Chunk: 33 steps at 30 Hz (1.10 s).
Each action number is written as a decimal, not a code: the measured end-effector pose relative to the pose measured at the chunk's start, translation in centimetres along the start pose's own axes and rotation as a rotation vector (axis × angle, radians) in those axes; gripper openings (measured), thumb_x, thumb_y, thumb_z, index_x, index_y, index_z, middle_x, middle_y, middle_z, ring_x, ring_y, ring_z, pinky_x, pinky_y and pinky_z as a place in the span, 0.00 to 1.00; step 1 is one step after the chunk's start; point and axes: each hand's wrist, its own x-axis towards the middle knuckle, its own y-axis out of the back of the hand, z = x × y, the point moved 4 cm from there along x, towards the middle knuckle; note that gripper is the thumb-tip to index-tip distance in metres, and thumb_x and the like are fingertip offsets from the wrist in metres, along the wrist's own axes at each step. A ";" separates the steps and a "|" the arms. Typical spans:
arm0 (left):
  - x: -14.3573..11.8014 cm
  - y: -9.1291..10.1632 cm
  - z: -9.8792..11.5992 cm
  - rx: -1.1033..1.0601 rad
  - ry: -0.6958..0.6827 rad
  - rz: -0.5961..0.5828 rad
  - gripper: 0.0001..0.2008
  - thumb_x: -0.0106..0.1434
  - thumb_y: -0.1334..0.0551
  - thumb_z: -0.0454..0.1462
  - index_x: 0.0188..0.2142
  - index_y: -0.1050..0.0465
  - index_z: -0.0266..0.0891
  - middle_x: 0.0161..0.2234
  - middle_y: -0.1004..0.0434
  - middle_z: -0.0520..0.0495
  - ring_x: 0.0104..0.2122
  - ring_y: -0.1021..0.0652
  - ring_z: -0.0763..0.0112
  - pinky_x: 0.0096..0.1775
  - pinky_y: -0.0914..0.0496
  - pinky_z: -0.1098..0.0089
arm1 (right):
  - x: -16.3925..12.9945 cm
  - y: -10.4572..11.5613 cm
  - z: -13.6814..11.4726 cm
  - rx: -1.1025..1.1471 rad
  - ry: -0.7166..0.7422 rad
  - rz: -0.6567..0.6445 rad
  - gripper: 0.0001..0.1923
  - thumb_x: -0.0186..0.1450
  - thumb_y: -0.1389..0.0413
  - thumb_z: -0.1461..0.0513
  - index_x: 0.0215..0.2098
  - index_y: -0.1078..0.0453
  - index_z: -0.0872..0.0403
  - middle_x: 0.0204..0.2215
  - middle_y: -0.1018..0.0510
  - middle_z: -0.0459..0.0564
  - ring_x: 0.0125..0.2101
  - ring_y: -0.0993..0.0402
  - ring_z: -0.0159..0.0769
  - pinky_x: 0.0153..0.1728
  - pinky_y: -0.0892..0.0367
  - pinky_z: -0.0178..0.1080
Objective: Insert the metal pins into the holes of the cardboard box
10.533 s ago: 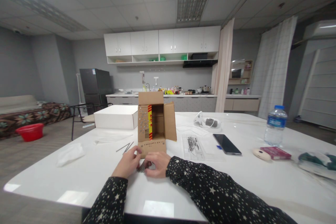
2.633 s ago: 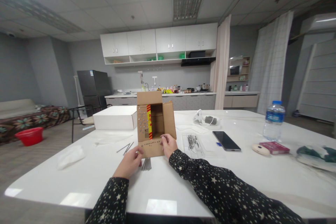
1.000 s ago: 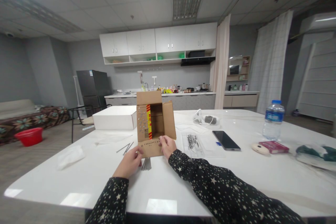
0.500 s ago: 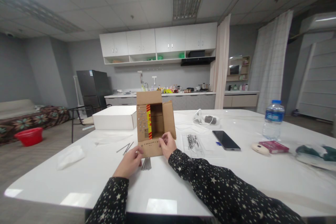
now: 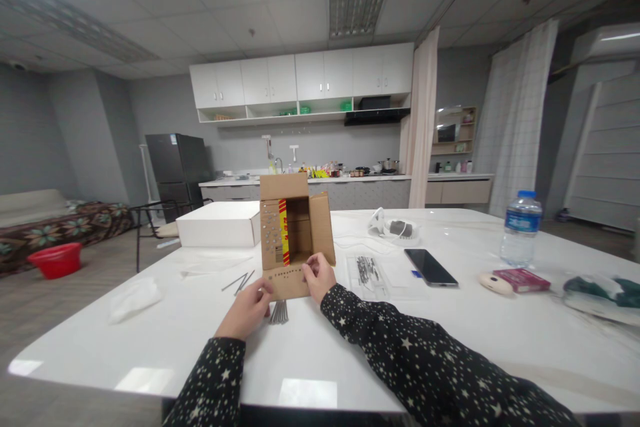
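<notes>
A brown cardboard box lies on its side on the white table, its opening facing me. Its lower flap lies flat toward me and carries a row of small dots. My left hand holds the flap's near left corner. My right hand is pinched at the right end of that row, on what looks like a thin nail. A small bundle of metal nails lies on the table between my hands, just in front of the flap.
Loose nails lie left of the box, and a clear bag of nails lies to its right. A white box, crumpled tissue, phone, water bottle and red pack share the table.
Both hands were on the nail bundle 10.5 s ago; since then the right hand has gone up to the flap. In the last second its fingers have only shifted slightly; the left hand is still.
</notes>
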 end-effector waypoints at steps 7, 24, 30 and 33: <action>-0.1 0.1 0.2 0.010 -0.001 -0.004 0.05 0.55 0.49 0.39 0.30 0.39 0.41 0.16 0.30 0.55 0.19 0.30 0.71 0.26 0.38 0.70 | 0.4 0.2 0.6 0.018 -0.047 0.014 0.05 0.57 0.48 0.60 0.31 0.41 0.52 0.20 0.30 0.40 0.21 0.28 0.32 0.24 0.34 0.33; -0.1 0.0 0.3 0.019 0.007 -0.016 0.05 0.55 0.49 0.38 0.31 0.39 0.42 0.16 0.30 0.55 0.19 0.30 0.71 0.26 0.38 0.71 | 0.0 0.2 0.4 -0.081 -0.117 -0.018 0.05 0.55 0.50 0.64 0.31 0.39 0.52 0.13 0.33 0.37 0.14 0.34 0.30 0.17 0.42 0.30; -0.2 0.0 0.5 -0.009 0.018 -0.017 0.05 0.54 0.49 0.39 0.30 0.39 0.42 0.15 0.31 0.56 0.19 0.30 0.71 0.26 0.39 0.70 | 0.3 0.3 0.9 -0.177 -0.147 -0.009 0.05 0.53 0.50 0.65 0.29 0.36 0.53 0.13 0.32 0.38 0.16 0.33 0.30 0.20 0.41 0.31; -0.2 0.0 0.5 -0.012 0.015 -0.015 0.05 0.55 0.49 0.39 0.30 0.39 0.42 0.16 0.31 0.56 0.19 0.30 0.71 0.26 0.39 0.70 | 0.3 0.4 0.7 -0.214 -0.140 -0.011 0.05 0.53 0.50 0.65 0.29 0.35 0.53 0.13 0.33 0.38 0.16 0.33 0.30 0.21 0.41 0.31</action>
